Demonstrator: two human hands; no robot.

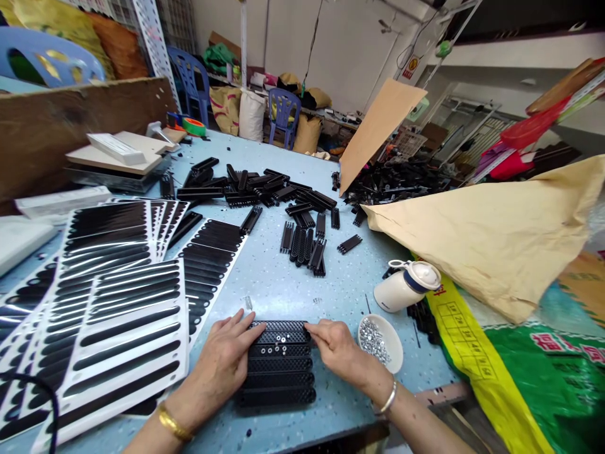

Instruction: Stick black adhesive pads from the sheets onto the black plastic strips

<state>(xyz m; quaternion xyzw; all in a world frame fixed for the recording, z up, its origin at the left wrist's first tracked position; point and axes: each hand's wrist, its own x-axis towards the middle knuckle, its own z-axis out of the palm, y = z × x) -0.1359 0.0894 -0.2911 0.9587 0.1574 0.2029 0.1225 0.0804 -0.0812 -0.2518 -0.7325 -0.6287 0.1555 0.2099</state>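
Several black textured strips [278,364] lie side by side in a block near the table's front edge. A few small silvery nuts [276,349] rest on the upper strips. My left hand [229,350] lies at the block's left side, fingers spread, with fingertips on the top strip's left end. At the right end of that top strip, my right hand [333,347] has its fingers pressed together; whether they grip the strip or a small piece is hidden. Right beside that hand stands a white bowl [397,347] of small metal parts.
Sheets of black adhesive strips [127,328] cover the table's left. Loose black pieces [265,186] are heaped farther back. A white lidded cup [401,287] stands behind the bowl. Brown paper [491,233] and a green-yellow sack [534,353] lie at the right.
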